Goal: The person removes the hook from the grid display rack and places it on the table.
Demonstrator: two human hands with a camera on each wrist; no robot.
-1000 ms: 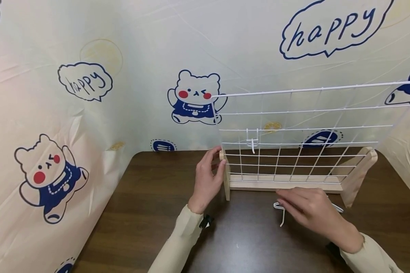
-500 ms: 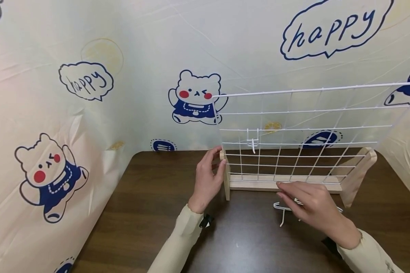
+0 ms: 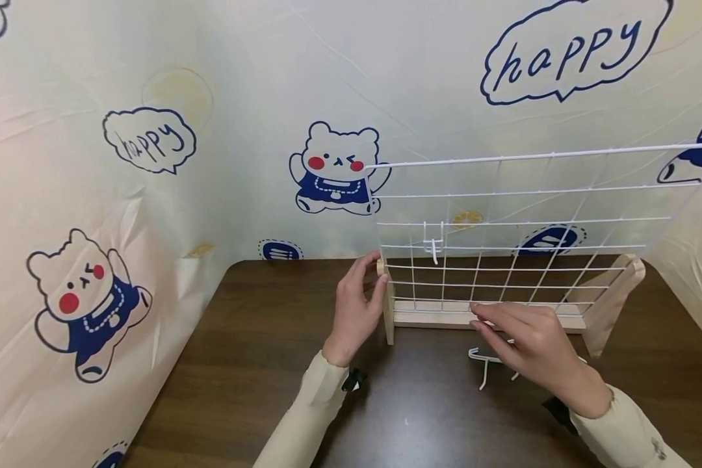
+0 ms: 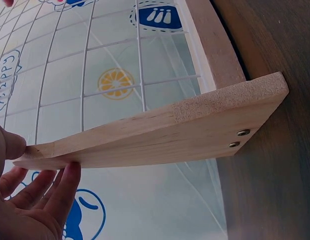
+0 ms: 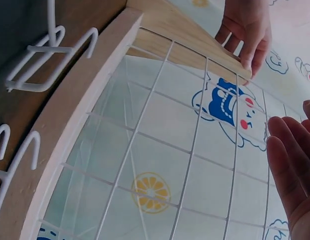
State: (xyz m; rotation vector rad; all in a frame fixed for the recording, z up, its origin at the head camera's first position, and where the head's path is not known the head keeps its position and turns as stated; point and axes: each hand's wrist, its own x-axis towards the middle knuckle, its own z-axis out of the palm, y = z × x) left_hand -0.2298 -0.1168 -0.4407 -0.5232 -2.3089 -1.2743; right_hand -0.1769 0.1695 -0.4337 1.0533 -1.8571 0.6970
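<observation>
My left hand [image 3: 357,312] holds the end of a light wooden side panel [image 4: 159,135], thumb on one edge and fingers against its outer face. This panel is the left support of a rack with a white wire grid [image 3: 503,268]. One white wire hook [image 3: 433,247] hangs on the grid's left part. My right hand [image 3: 535,344] hovers in front of the grid's lower part; in the right wrist view its fingers [image 5: 287,177] are nearly straight with nothing between them. Below it, white wire hooks [image 3: 483,374] lie on the table, partly hidden by the hand.
A wooden base bar [image 3: 427,320] joins the left panel to the right side panel [image 3: 617,302]. The rack stands on a dark brown table [image 3: 257,364]. Behind it hangs a pale cloth [image 3: 240,130] printed with bears and the word "happy".
My right hand has risen from the hooks toward the grid, uncovering more of them. The left hand stays on the side panel.
</observation>
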